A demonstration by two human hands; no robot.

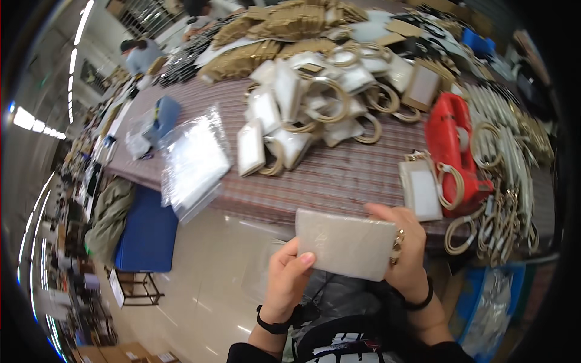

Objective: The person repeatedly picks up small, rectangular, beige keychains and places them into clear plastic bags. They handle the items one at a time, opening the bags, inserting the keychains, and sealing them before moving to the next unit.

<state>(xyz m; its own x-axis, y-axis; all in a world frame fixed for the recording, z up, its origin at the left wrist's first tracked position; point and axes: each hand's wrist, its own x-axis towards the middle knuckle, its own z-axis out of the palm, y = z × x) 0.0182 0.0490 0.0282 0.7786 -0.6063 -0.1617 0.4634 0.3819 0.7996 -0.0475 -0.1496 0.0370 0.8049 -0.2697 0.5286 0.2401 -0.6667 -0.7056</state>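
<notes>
My left hand [289, 272] grips the left end of a flat beige pouch [345, 242], thumb on its upper face. At the pouch's right end is my right hand [406, 249], its fingers partly behind it, with gold-coloured chain hardware [397, 247] beside the palm. The pouch is held in front of the table edge. Past my right hand, a similar pouch with a white insert [421, 188] lies by a red tape dispenser [451, 149], a coiled beige strap [451, 186] next to it. A heap of wrapped pouches with coiled straps [329, 97] lies farther back.
Clear plastic bags with white contents [195, 159] lie at the left of the checked tablecloth [317, 181]. Straps with metal clasps [499, 222] hang over the right edge. Brown packets [290, 20] are stacked behind. A blue stool [147, 231] stands left; a co-worker [144, 56] is beyond.
</notes>
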